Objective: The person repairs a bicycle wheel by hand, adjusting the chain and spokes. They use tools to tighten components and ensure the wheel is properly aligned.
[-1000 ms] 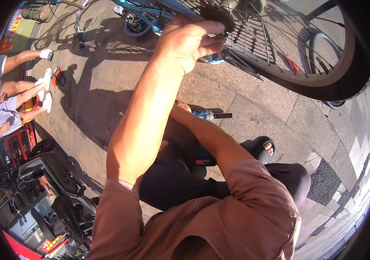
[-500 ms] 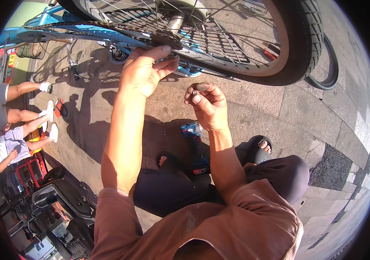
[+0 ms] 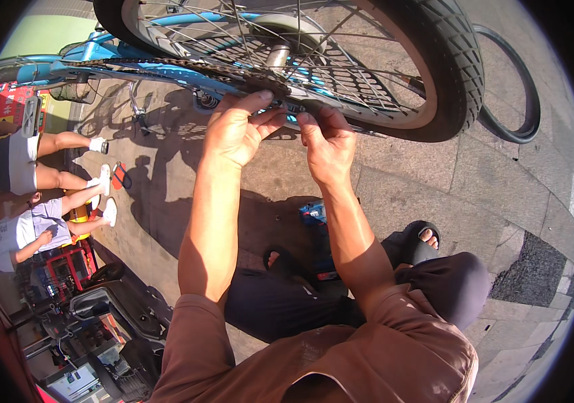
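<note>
Pavement: sunlit slabs beneath blue power drill
Left hand: curled beside sprocket, cannot tell if gripping
Right hand: pinched near sprocket, contents too small to tell
Rear bicycle wheel: just beyond both hands

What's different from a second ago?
The right hand has come up from beside the blue power tool to near the middle of the bicycle wheel, next to the left hand. On the way it pinched a small piece; whether it still does is unclear. The left hand stays at the wheel; the power tool stays down below.
</note>
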### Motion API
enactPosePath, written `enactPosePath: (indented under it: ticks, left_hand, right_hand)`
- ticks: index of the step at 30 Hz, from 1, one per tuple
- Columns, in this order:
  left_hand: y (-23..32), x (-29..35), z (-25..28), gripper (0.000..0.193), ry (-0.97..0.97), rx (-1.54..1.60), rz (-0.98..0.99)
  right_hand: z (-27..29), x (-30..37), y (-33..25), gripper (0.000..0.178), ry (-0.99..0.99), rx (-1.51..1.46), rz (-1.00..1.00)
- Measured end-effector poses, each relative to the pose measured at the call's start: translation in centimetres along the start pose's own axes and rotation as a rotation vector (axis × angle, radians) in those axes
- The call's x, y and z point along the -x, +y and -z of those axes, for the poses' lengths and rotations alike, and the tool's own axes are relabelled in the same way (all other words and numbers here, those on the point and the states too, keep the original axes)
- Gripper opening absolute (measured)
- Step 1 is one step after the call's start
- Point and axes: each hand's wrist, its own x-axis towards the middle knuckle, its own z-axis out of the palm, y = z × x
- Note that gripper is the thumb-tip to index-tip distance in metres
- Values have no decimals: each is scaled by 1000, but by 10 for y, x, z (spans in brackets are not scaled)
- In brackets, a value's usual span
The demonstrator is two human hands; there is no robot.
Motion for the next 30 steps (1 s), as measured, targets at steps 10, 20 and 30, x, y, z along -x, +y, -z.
enactPosePath:
  ticks: [10,20,30]
  left_hand:
    - [0,0,-1,31,-68,51,-17]
    - [0,3,-6,31,-88,49,-34]
    - [2,2,-3,32,-116,13,-22]
  right_hand:
    - [-16,-3,6,23,3,25,18]
    - [-13,-7,12,17,-5,274,191]
    - [-12,-17,8,19,-19,370,365]
